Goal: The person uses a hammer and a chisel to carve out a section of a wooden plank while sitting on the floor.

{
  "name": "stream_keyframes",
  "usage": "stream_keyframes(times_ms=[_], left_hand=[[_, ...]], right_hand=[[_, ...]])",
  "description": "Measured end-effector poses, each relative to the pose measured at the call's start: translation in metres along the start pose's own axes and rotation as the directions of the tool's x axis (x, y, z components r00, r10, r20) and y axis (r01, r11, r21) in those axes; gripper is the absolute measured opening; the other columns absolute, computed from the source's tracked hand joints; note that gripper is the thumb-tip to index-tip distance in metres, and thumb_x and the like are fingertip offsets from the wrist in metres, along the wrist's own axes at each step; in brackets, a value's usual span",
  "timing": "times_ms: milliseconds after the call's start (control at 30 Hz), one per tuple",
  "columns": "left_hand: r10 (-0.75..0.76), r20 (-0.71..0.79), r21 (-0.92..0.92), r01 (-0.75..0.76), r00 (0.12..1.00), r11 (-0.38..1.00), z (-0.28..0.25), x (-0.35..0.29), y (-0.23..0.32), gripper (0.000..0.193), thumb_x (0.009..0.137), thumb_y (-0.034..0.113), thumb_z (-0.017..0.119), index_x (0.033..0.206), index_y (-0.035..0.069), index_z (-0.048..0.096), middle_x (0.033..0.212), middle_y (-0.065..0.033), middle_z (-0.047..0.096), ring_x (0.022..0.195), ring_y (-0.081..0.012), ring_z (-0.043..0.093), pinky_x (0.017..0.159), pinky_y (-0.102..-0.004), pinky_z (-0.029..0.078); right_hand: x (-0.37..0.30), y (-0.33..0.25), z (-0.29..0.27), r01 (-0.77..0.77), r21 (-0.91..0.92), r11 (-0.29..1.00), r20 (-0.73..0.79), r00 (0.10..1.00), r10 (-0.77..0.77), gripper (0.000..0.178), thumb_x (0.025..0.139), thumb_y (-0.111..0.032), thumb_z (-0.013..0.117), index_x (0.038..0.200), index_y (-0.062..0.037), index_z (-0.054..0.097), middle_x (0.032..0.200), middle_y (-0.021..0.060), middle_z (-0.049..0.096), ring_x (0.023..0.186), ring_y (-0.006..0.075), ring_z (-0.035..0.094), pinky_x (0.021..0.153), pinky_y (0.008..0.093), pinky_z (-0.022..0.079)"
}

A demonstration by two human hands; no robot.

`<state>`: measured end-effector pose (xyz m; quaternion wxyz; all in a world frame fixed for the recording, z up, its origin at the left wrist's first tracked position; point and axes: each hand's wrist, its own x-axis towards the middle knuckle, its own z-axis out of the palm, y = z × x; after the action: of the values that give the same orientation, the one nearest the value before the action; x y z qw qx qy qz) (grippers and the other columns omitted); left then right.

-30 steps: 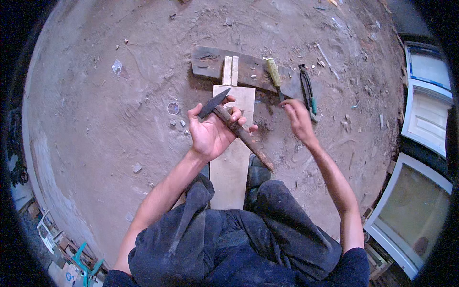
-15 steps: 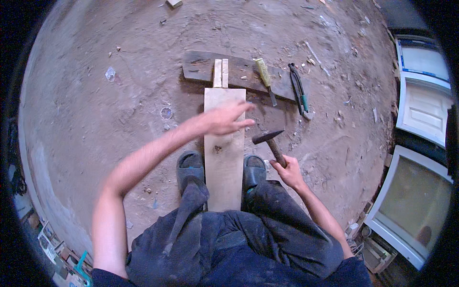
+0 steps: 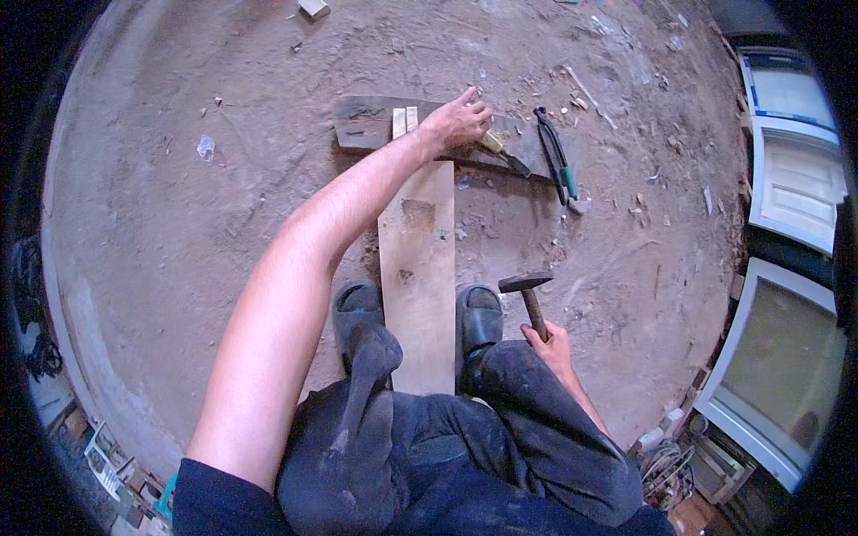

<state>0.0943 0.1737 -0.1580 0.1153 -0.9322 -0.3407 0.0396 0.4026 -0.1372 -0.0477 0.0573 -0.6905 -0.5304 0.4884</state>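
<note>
My left hand (image 3: pixel 458 121) reaches across to the far side and has its fingers closed on the yellow handle of a chisel (image 3: pixel 493 145). The dark blade points right and toward me, over a weathered dark board (image 3: pixel 357 134). My right hand (image 3: pixel 556 349) grips the wooden handle of a hammer (image 3: pixel 533 302), head up, beside my right knee. Between my feet a pale plank (image 3: pixel 420 295) runs away from me, with a shallow recess in its far part. Its narrow, split-looking end (image 3: pixel 404 122) lies over the dark board, partly hidden by my left forearm.
Dark pincers with a green grip (image 3: pixel 556 156) lie at the dark board's right end. Wood chips and scraps litter the dirt floor (image 3: pixel 626 259). Window frames with white borders (image 3: pixel 769 348) stand along the right. A small wood block (image 3: pixel 314 9) lies far off.
My left hand has moved from above the plank to the chisel and taken hold of its handle; the chisel has turned. My right hand has come nearer me with the hammer.
</note>
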Motion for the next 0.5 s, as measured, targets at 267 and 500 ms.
stream_keyframes(times_ms=[267,500], left_hand=[[-0.183,0.054,-0.607,0.178,0.982,0.775,-0.061,-0.056,0.005,0.026,0.085,0.008,0.055,0.110,0.003,0.054,0.110,-0.0163,0.058,0.101,-0.0307,0.060,0.085,-0.0417,0.050],[-0.336,0.189,-0.922,0.285,0.923,0.263,-0.210,-0.131,0.016,0.031,0.076,0.015,0.072,0.102,0.005,0.057,0.099,-0.0141,0.060,0.087,-0.0254,0.062,0.071,-0.0374,0.052]], right_hand=[[0.020,0.007,0.001,0.046,0.106,0.993,-0.064,0.997,-0.039,0.036,0.085,-0.027,0.067,0.067,0.0005,0.053,0.054,-0.0004,0.041,0.054,0.0084,0.037,0.048,0.0313,0.030],[0.026,-0.028,-0.006,0.052,0.154,0.987,-0.096,0.995,-0.037,0.039,0.088,-0.028,0.066,0.063,-0.0040,0.049,0.054,-0.0053,0.042,0.051,0.0051,0.036,0.045,0.0272,0.027]])
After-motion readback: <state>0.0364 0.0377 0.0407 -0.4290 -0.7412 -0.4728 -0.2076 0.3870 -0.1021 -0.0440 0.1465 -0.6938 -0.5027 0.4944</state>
